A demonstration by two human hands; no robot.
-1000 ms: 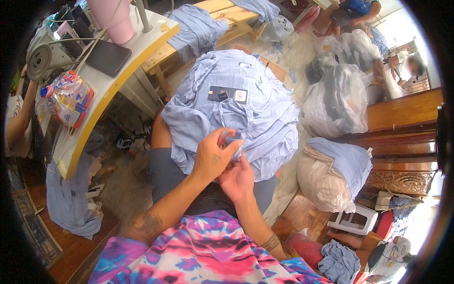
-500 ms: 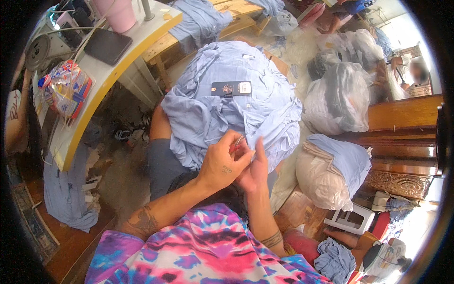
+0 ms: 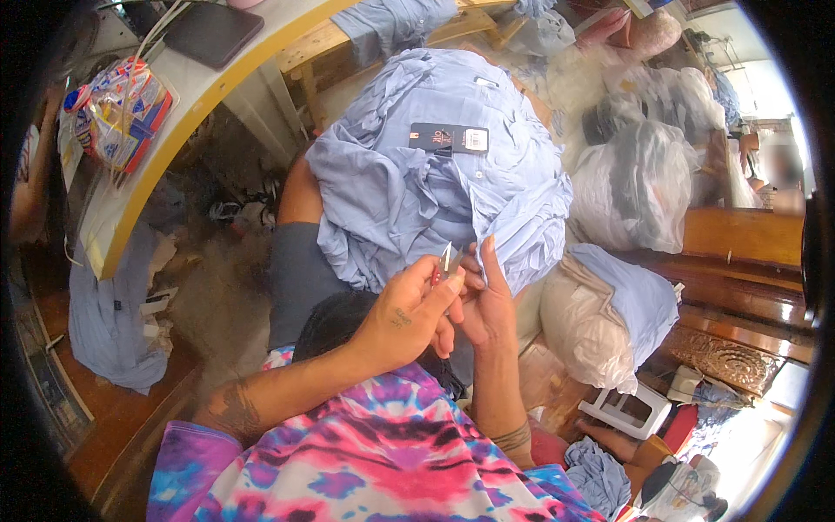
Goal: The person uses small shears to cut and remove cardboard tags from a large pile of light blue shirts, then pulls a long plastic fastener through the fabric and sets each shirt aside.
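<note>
— What do the hands have?

— I see my left hand [image 3: 404, 317] with fingers pinched on small snips [image 3: 445, 261]. My right hand [image 3: 487, 304] grips the hem of the pale blue shirt [image 3: 435, 183] heaped on my lap, beside the table [image 3: 217, 83].

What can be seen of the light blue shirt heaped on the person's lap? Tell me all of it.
The light blue shirt is soft, thin woven fabric, crumpled into a rumpled mound over the person's knees. A dark rectangular hang tag lies on top near its middle. One folded edge hangs toward the person, where the right hand pinches it, beside the left hand, which holds a small metal-tipped tool.
</note>
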